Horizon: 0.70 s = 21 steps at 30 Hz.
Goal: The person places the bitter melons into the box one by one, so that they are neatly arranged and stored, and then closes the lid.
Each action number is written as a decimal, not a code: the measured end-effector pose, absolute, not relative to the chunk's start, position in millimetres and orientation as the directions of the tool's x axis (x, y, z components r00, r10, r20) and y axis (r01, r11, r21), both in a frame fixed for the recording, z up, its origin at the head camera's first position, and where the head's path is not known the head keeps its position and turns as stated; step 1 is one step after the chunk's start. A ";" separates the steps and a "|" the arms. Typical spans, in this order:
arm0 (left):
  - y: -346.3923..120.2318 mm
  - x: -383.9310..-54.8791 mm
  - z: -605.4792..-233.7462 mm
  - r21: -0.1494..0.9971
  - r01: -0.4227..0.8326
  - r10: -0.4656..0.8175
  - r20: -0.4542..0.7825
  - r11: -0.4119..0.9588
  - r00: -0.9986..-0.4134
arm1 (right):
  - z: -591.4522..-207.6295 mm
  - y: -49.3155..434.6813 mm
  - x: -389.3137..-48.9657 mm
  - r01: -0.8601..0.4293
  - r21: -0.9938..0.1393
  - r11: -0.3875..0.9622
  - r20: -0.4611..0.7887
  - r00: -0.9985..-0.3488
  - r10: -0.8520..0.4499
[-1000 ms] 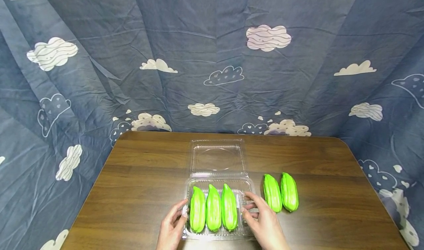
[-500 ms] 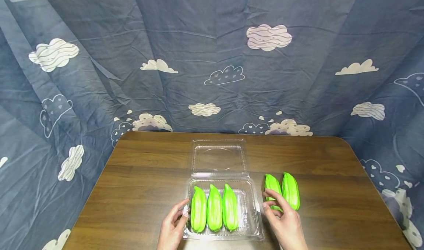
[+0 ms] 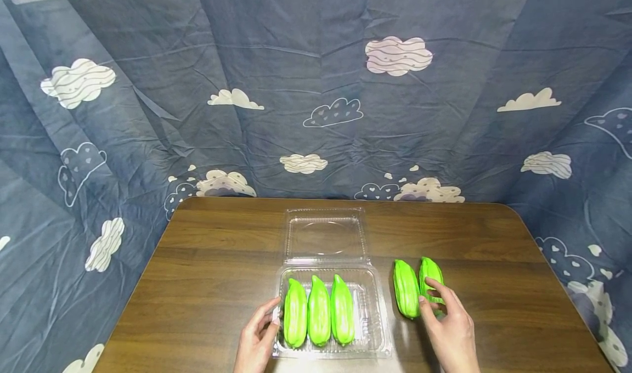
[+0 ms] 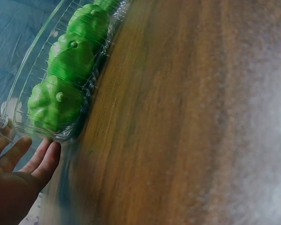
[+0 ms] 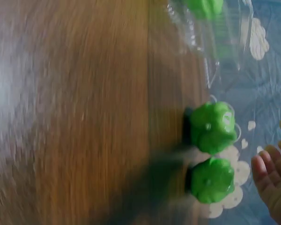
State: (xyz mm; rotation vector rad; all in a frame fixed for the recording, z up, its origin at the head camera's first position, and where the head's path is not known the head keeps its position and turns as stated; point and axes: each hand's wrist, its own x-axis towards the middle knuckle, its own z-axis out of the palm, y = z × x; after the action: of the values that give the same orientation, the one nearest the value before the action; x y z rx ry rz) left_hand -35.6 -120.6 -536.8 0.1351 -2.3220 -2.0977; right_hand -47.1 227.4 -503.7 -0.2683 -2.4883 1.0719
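Three bright green, ridged gourds (image 3: 319, 311) with tapered tips lie side by side in a clear plastic clamshell container (image 3: 386, 329). At its left edge my left hand (image 3: 255, 337) rests thumb and fingertips on the rim, fingers fairly straight and spread. In the left wrist view the fingers (image 4: 48, 161) sit right by the container's end wall, near the closest gourd (image 4: 56, 104). Two more gourds lie on the table to the right. Over the outer gourd (image 3: 430, 271) hovers my right hand (image 3: 451, 329), thumb and index apart, partly covering it. The inner gourd (image 3: 406, 289) is beside the thumb.
The container's clear lid (image 3: 325, 236) is folded back flat behind the base. All this stands on a brown wooden table (image 3: 212, 285). A blue cloth with cloud prints (image 3: 276, 126) hangs behind the table and at both sides.
My right hand has moved right, from the container's right side, past the inner loose gourd, to the outer one. My left hand stays at the container's left edge.
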 end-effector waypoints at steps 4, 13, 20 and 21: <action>-120.0 -35.7 -537.2 0.994 -0.062 -0.071 -0.056 0.091 -0.996 | -506.9 238.5 -50.0 -0.014 -0.680 0.733 0.315 -0.909 0.274; -121.4 -34.8 -537.2 0.993 -0.063 -0.079 -0.055 0.100 -0.995 | -516.1 255.1 -60.0 0.019 -0.677 0.736 0.259 -0.930 0.262; -120.9 -35.3 -537.4 0.994 -0.052 -0.067 -0.046 0.101 -0.997 | -521.0 266.6 -64.1 0.083 -0.694 0.715 0.158 -0.952 0.263; -120.8 -35.1 -537.6 0.994 -0.049 -0.067 -0.043 0.101 -0.997 | -521.6 268.0 -64.4 0.091 -0.695 0.714 0.148 -0.953 0.266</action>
State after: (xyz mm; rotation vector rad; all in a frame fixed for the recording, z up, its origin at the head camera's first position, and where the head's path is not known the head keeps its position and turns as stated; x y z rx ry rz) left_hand -35.1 -120.8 -537.6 0.1227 -2.3208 -2.0939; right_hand -64.4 268.0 -521.6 -0.2841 -2.6838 1.0692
